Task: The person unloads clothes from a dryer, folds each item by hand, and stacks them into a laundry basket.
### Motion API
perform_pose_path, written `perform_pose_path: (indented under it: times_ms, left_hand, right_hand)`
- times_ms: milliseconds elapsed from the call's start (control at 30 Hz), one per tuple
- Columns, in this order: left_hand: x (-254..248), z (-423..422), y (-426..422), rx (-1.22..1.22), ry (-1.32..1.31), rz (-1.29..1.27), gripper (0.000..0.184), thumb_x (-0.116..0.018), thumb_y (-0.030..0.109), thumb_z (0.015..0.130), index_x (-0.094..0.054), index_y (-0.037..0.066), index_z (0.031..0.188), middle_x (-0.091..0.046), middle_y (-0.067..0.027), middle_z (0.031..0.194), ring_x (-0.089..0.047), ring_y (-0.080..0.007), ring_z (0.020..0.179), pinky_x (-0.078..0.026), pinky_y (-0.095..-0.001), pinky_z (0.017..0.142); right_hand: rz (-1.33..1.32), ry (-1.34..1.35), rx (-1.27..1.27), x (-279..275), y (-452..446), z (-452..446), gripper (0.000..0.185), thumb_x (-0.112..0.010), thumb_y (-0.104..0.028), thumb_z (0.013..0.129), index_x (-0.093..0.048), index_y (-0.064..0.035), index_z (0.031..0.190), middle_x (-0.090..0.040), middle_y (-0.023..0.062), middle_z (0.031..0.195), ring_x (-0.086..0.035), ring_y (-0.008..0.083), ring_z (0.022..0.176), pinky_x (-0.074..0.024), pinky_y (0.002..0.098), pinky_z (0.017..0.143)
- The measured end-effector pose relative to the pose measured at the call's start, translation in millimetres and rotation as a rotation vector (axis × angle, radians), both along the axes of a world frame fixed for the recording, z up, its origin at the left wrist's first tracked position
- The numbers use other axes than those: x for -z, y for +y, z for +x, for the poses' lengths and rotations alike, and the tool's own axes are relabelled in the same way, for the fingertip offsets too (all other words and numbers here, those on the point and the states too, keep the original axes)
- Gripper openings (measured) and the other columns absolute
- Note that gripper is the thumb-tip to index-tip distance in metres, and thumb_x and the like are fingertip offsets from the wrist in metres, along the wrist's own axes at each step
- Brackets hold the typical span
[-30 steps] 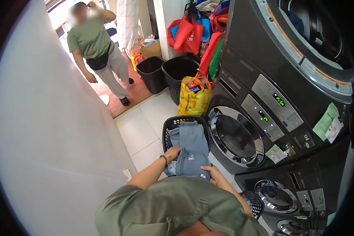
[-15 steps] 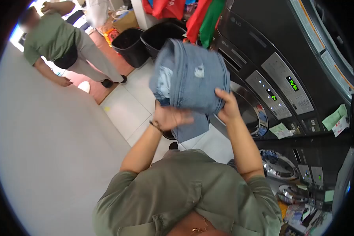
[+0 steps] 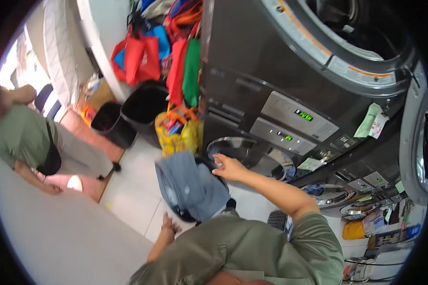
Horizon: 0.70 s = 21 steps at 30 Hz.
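Blue-grey denim clothing (image 3: 192,187) lies in a loose heap over a dark round basket (image 3: 179,213) on the floor in front of me; most of the basket is hidden under it. To the right of the heap is my right hand (image 3: 229,167), fingers bent but apart, holding nothing that I can see. Low on the basket's left side, my left hand (image 3: 168,225) is free of the cloth, its fingers spread and slightly blurred.
Dark stacked laundry machines (image 3: 242,99) line the right, with a round door (image 3: 409,142) swung out. Black bins (image 3: 114,126) and a yellow bag (image 3: 176,130) stand ahead, below red bags (image 3: 138,57). Another person (image 3: 26,137) stands at the left beyond a pale surface (image 3: 57,228).
The folded denim bundle has gone from my hands down onto the basket. Both hands have let go and moved apart. My view has turned, bringing the machines and yellow bag further in.
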<state>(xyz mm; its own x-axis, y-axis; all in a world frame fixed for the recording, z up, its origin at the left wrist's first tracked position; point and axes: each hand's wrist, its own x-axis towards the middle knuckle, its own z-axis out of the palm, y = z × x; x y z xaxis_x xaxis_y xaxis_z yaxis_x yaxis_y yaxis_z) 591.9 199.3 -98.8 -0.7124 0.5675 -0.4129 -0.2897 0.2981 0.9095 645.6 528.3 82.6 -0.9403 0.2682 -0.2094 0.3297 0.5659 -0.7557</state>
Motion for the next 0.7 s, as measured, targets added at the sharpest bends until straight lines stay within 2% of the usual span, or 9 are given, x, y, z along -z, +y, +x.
perform_pose_path:
  times_ms: [200,333,400,467,500,533,600,633,700]
  left_hand:
    - [10,6,49,0.092,-0.089,-0.247,0.062,-0.041,0.053,0.093,-0.041,0.009,0.138,-0.052,-0.011,0.126,-0.049,-0.0333,0.109,-0.046,-0.0488,0.087]
    - [-1,-4,106,0.151,-0.045,-0.281,0.059,-0.043,0.05,0.094,-0.044,0.009,0.136,-0.054,-0.0094,0.121,-0.051,-0.0301,0.103,-0.047,-0.0451,0.084]
    - [-7,-7,132,0.178,-0.018,-0.277,0.057,-0.044,0.049,0.094,-0.045,0.009,0.135,-0.055,-0.0086,0.118,-0.051,-0.0285,0.1,-0.047,-0.0432,0.082]
    - [-14,-11,154,0.182,-0.001,-0.255,0.055,-0.045,0.047,0.094,-0.047,0.009,0.134,-0.057,-0.0078,0.116,-0.052,-0.0269,0.097,-0.047,-0.0413,0.081]
    - [-16,-11,161,0.179,0.0,-0.249,0.054,-0.046,0.047,0.095,-0.048,0.009,0.133,-0.057,-0.0074,0.114,-0.053,-0.0261,0.095,-0.047,-0.0404,0.08]
    - [-20,-14,168,0.171,-0.004,-0.235,0.053,-0.046,0.046,0.095,-0.048,0.009,0.133,-0.058,-0.007,0.113,-0.053,-0.0253,0.094,-0.048,-0.0395,0.08]
    - [-30,-14,174,0.152,-0.026,-0.202,0.051,-0.047,0.045,0.095,-0.05,0.009,0.132,-0.059,-0.0062,0.11,-0.054,-0.0237,0.09,-0.048,-0.0376,0.078]
    - [-35,-14,175,0.141,-0.043,-0.183,0.05,-0.048,0.044,0.095,-0.05,0.009,0.132,-0.06,-0.0059,0.109,-0.054,-0.0229,0.089,-0.048,-0.0367,0.077]
    - [-53,-10,170,0.107,-0.093,-0.14,0.049,-0.048,0.042,0.095,-0.052,0.009,0.131,-0.061,-0.0051,0.107,-0.055,-0.0212,0.086,-0.048,-0.0348,0.076]
  right_hand:
    - [1.169,1.001,0.045,-318,105,11,0.033,-0.074,-0.017,0.072,-0.068,-0.0122,0.104,-0.067,0.0049,0.111,-0.059,0.0238,0.109,-0.0346,0.0466,0.098]
    - [1.811,0.66,0.572,-466,212,32,0.059,-0.075,-0.03,0.072,-0.058,-0.0114,0.125,-0.066,0.0071,0.116,-0.058,0.0251,0.112,-0.0388,0.0448,0.097]
    - [1.65,0.144,0.724,-493,249,37,0.084,-0.079,-0.043,0.065,-0.048,-0.0081,0.135,-0.066,0.0112,0.115,-0.06,0.0258,0.111,-0.0411,0.0424,0.097]
    - [1.299,-0.272,0.467,-508,324,48,0.093,-0.079,-0.053,0.062,-0.049,-0.0027,0.134,-0.067,0.0201,0.11,-0.064,0.028,0.104,-0.0473,0.0365,0.091]
    - [1.032,-0.447,0.497,-512,303,47,0.085,-0.076,-0.057,0.065,-0.059,0.0041,0.121,-0.061,0.0246,0.12,-0.06,0.034,0.111,-0.0459,0.0394,0.095]
    - [1.294,-0.371,0.345,-499,308,54,0.071,-0.074,-0.051,0.069,-0.064,0.0027,0.115,-0.063,0.0254,0.115,-0.061,0.0351,0.109,-0.0459,0.0408,0.093]
    - [1.174,-0.154,0.194,-482,388,59,0.051,-0.068,-0.03,0.079,-0.062,0.0025,0.117,-0.061,0.0259,0.119,-0.058,0.0363,0.113,-0.0434,0.0399,0.097]
    - [1.293,-0.014,0.427,-479,366,62,0.051,-0.067,-0.024,0.082,-0.057,0.0055,0.122,-0.06,0.0265,0.121,-0.057,0.0364,0.115,-0.0423,0.0393,0.098]
    - [1.201,0.45,0.6,-523,446,55,0.057,-0.06,-0.035,0.088,-0.052,0.0054,0.127,-0.058,0.0287,0.12,-0.056,0.0353,0.115,-0.0422,0.0399,0.097]
